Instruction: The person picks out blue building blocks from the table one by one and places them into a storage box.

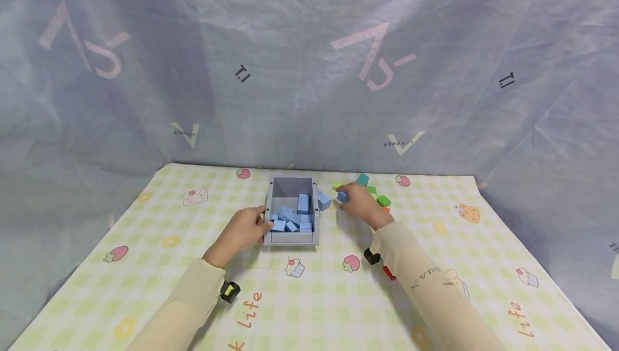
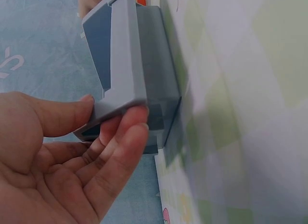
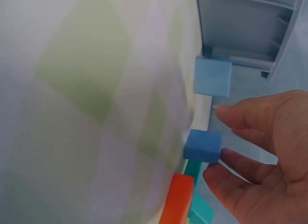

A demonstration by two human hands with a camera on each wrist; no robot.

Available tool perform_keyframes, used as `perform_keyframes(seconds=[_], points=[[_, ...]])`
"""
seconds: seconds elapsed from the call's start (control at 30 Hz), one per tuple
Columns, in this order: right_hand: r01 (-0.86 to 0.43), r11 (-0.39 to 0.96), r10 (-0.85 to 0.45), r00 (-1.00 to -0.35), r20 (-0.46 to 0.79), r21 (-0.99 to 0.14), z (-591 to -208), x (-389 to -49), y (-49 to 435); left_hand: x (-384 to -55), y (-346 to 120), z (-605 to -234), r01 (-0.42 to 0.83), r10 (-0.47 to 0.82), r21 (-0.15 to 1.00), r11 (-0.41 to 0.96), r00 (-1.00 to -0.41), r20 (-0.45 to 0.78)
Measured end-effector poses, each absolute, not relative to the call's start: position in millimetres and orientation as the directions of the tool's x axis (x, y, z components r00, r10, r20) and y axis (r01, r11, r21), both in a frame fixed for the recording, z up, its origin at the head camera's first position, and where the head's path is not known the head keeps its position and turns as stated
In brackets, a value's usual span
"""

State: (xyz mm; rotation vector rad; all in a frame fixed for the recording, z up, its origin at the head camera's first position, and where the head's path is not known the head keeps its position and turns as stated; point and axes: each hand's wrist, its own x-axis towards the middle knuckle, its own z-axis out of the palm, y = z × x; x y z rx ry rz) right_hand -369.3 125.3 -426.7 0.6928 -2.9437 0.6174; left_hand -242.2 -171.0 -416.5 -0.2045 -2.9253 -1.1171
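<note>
A grey-blue box (image 1: 292,238) stands on the table with several blue blocks (image 1: 289,215) inside. My left hand (image 1: 245,229) grips its near left edge; in the left wrist view the thumb (image 2: 67,113) lies on the rim with fingers curled beneath. Just right of the box, my right hand (image 1: 359,200) is at a small blue block (image 3: 203,146). The right wrist view has its fingertips at one side of that block and the thumb (image 3: 233,116) spread away from it. Another blue block (image 3: 212,77) sits between this hand and the box.
Beyond and beside the right hand lie a teal block (image 1: 362,179) and green blocks (image 1: 383,201). An orange-red block (image 3: 176,200) is near the fingers. A red block (image 1: 389,272) shows partly behind the right sleeve. A checked cloth (image 1: 309,297) covers the table; a grey curtain hangs behind.
</note>
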Motion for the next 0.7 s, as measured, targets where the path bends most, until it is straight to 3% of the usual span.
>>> perform_keyframes(seconds=[0.7], points=[[-0.447,0.817,-0.426,-0.894,0.141,-0.365,-440.5,-372.7,123.8,-242.5,-172.2,-416.0,0.121,0.125,0.679,0.724,-0.991,0.045]])
